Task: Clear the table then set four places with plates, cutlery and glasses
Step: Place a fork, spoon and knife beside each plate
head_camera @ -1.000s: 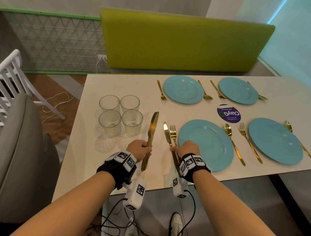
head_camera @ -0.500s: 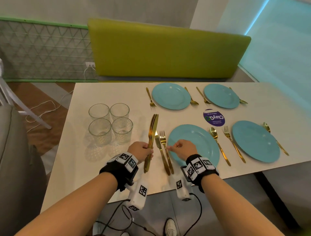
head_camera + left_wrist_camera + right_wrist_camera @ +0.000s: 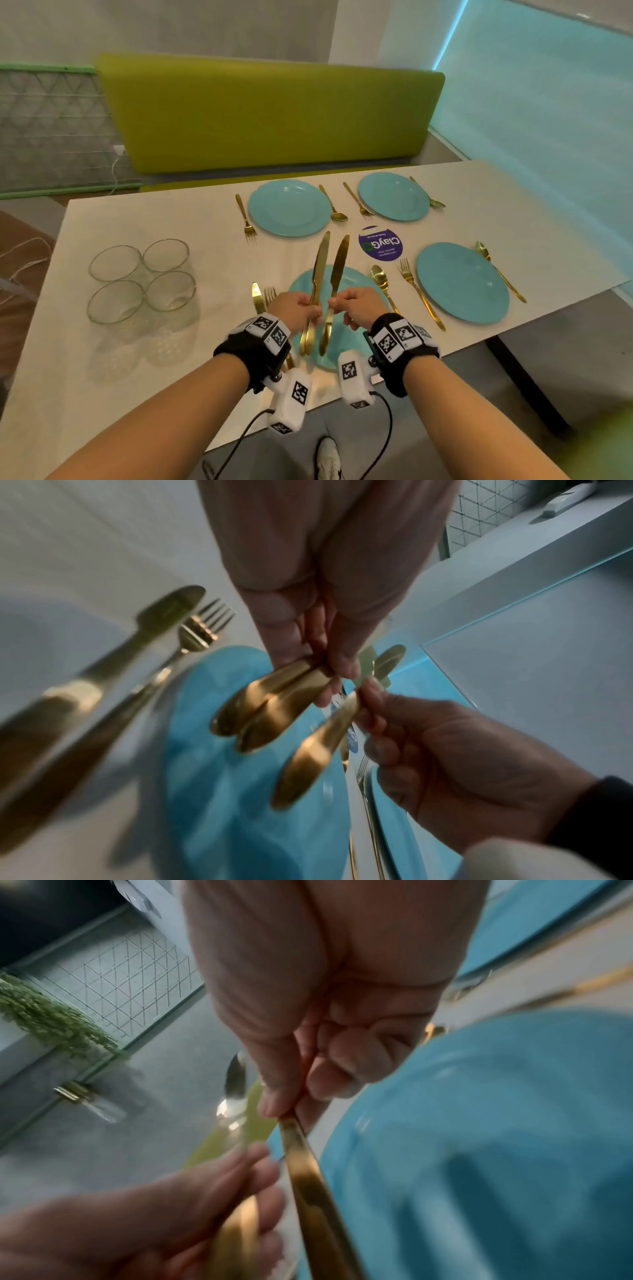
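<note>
Now: gold knives held over the near-left plate

Both hands are hovering above the desk [image 3: 102, 377], raised over the near-left blue plate [image 3: 339, 346]. The left hand [image 3: 298, 308] is gripping a pair of gold knives [image 3: 317, 274] by the handles — the left wrist view is showing two handles [image 3: 267, 707] side by side under its curled fingers. The right hand [image 3: 359, 306] is pinching a single gold knife [image 3: 337, 270] between thumb and fingertips, blade pointing up and away; the other fingers are curling into the palm. The two sets of blades are standing just beside each other, not quite touching as far as the head view is showing.

On the desk, left of the near plate, a knife [image 3: 257, 294] and a fork [image 3: 270, 296] are lying side by side; both are partly hidden by the left hand. A gold spoon [image 3: 382, 281] is lying to the right of that plate, then another fork [image 3: 416, 291] beside the near-right plate [image 3: 462, 284], with a spoon [image 3: 496, 270] on its far side.

Two far plates [image 3: 289, 207] [image 3: 394, 196] are each flanked by a fork and a spoon — no knives beside them. Four empty glasses [image 3: 140, 279] are clustered together at the left of the desk, well apart from the plates. A round purple sticker [image 3: 380, 244] is sitting between the four plates.
</note>
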